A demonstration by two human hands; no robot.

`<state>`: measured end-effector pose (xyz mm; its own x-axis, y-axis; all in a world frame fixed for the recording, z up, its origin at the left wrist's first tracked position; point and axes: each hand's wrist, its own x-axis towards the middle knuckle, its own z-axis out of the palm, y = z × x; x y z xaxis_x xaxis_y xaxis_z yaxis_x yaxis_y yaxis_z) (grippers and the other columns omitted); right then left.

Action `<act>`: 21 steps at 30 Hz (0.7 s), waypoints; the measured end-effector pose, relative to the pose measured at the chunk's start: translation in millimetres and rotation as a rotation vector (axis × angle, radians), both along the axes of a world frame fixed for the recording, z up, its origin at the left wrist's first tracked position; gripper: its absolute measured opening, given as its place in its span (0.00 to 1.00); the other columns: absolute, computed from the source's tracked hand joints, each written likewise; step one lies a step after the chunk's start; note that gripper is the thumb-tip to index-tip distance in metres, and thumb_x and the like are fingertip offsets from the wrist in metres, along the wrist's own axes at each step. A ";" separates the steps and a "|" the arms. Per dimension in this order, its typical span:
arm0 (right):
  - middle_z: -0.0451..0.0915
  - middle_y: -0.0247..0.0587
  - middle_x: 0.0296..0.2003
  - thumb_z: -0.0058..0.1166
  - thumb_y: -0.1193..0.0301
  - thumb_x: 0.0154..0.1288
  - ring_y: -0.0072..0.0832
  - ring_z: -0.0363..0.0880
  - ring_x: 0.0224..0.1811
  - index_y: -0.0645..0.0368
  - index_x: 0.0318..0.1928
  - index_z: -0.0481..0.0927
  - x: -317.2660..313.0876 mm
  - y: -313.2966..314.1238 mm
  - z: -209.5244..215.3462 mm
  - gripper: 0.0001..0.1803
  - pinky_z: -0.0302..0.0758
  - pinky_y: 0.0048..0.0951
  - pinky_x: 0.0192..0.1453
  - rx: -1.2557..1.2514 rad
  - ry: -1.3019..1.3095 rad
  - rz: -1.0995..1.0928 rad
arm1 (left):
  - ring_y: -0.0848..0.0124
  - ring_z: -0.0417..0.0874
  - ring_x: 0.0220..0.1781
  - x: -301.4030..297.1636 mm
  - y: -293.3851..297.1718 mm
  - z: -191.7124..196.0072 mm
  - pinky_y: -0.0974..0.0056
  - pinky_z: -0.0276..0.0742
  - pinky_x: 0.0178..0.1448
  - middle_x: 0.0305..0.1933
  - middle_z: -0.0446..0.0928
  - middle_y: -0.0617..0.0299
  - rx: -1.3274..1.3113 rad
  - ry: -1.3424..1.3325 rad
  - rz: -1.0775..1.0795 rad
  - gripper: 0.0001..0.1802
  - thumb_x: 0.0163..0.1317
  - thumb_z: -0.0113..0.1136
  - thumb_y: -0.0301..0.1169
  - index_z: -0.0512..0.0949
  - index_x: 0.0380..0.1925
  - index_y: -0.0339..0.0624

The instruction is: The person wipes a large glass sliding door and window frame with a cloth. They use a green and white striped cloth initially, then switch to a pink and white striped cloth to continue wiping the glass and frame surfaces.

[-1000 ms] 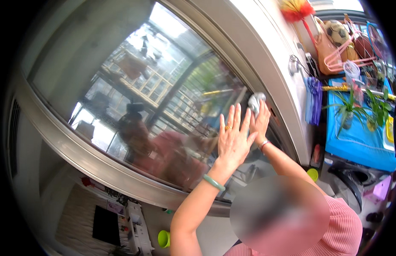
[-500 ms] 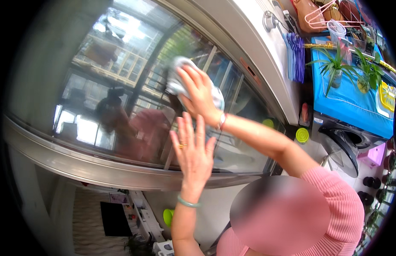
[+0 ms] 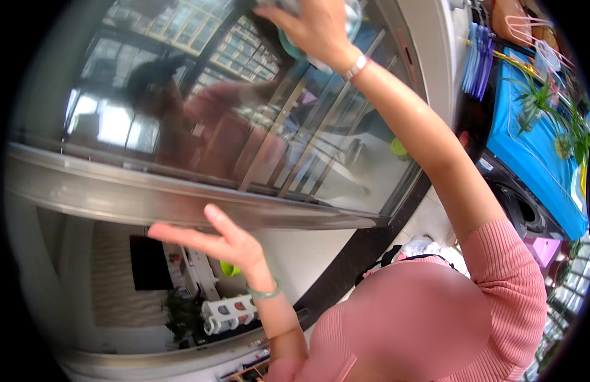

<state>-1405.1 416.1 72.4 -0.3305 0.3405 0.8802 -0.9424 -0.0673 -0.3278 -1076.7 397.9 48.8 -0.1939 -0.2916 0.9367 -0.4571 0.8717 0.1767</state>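
My right hand (image 3: 320, 30), with a watch on its wrist, presses a pale cloth (image 3: 354, 19) with a teal edge against the glass pane (image 3: 238, 143) of a metal-framed door. Most of the cloth hides behind the hand, and its top runs out of the picture. Below the lower metal frame (image 3: 117, 191) is my left hand (image 3: 234, 245), wearing a green bangle. Its fingers are stretched out and hold nothing; it appears apart from the glass. Reflections of windows and a pink top show in the pane.
To the right, a blue cover (image 3: 514, 134) lies over a washing machine (image 3: 524, 207), with potted plants (image 3: 533, 105) on top. Purple hangers (image 3: 478, 60) hang beside the door frame. At lower left stand a black screen (image 3: 150, 262) and a white rack (image 3: 228, 313).
My right hand has moved up the glass with the cloth, to the top of the view. My left hand has come off the pane, lower and to the left, and turned sideways.
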 end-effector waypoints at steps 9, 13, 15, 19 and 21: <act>0.76 0.33 0.58 0.60 0.77 0.45 0.40 0.72 0.59 0.44 0.60 0.79 190.4 16.5 -228.0 0.35 0.68 0.47 0.61 0.468 0.267 0.537 | 0.55 0.44 0.83 12.5 1.8 8.8 0.49 0.45 0.82 0.83 0.32 0.49 0.093 0.205 -0.247 0.37 0.79 0.40 0.34 0.36 0.77 0.35; 0.76 0.33 0.56 0.62 0.81 0.38 0.39 0.71 0.60 0.45 0.59 0.79 194.0 21.7 -246.8 0.40 0.70 0.44 0.61 0.542 0.233 0.633 | 0.53 0.53 0.81 29.2 -7.7 13.5 0.42 0.55 0.79 0.83 0.37 0.55 0.190 0.314 -0.444 0.35 0.79 0.41 0.36 0.39 0.78 0.40; 0.76 0.32 0.57 0.62 0.82 0.38 0.40 0.71 0.59 0.45 0.59 0.79 183.6 21.8 -246.0 0.40 0.70 0.44 0.61 0.586 0.285 0.649 | 0.52 0.51 0.81 34.7 -15.0 13.0 0.42 0.56 0.79 0.83 0.37 0.54 0.229 0.316 -0.495 0.35 0.79 0.41 0.37 0.40 0.78 0.39; 0.74 0.35 0.61 0.56 0.87 0.35 0.45 0.70 0.59 0.48 0.62 0.76 186.5 40.3 -217.4 0.45 0.69 0.46 0.62 0.690 0.199 0.776 | 0.54 0.45 0.83 47.0 -19.3 -8.9 0.46 0.47 0.82 0.82 0.40 0.50 0.418 0.320 -0.520 0.37 0.80 0.39 0.46 0.43 0.77 0.37; 0.72 0.44 0.65 0.52 0.87 0.34 0.50 0.69 0.61 0.53 0.65 0.73 192.6 47.0 -173.2 0.47 0.68 0.48 0.65 0.512 0.101 0.817 | 0.54 0.46 0.83 48.4 -27.8 -18.2 0.49 0.45 0.83 0.82 0.39 0.48 0.437 0.254 -0.592 0.39 0.79 0.37 0.49 0.41 0.77 0.36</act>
